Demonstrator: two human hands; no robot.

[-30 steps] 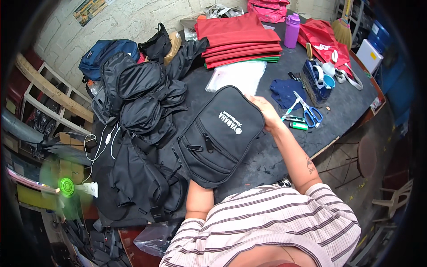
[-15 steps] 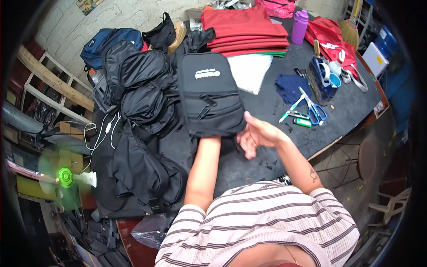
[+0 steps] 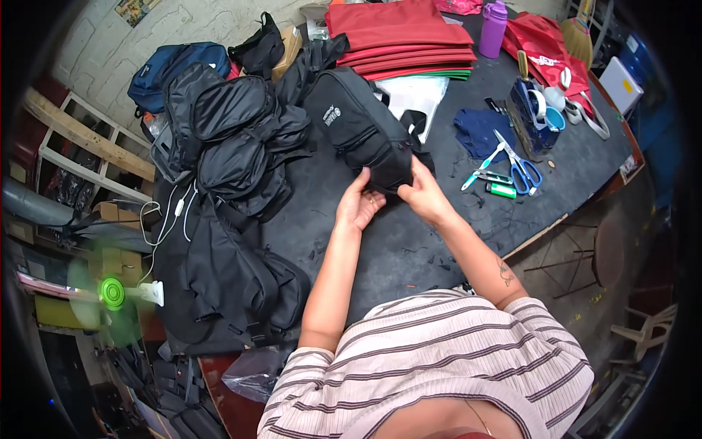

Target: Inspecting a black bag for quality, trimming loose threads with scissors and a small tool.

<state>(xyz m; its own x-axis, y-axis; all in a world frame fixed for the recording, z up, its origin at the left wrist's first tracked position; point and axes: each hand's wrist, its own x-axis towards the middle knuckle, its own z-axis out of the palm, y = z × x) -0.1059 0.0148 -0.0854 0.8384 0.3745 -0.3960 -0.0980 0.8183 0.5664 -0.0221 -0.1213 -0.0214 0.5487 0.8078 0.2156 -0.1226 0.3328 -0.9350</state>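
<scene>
A small black bag (image 3: pixel 358 121) with a white print and zipped front pockets is held tilted over the dark table, its side and straps turned to the right. My right hand (image 3: pixel 424 192) grips its lower right corner, thumb on top. At its lower edge is my left hand (image 3: pixel 360 205), palm up, thumb against the front and fingers curled beneath. Part of the left fingers is hidden under the bag. Left of it lies a pile of black bags (image 3: pixel 234 139), with another black bag (image 3: pixel 241 285) nearer me.
Folded red fabric (image 3: pixel 402 44) is stacked at the back, beside a purple bottle (image 3: pixel 493 29). To the right lie scissors (image 3: pixel 521 168), a green lighter (image 3: pixel 502 190), a dark blue cloth (image 3: pixel 479 133) and a tool holder (image 3: pixel 532 121). A green fan (image 3: pixel 111 293) spins at left.
The black bag has turned and tilted, showing its side and straps. My left hand has come out from underneath to its lower edge, and my right hand has closed on its corner.
</scene>
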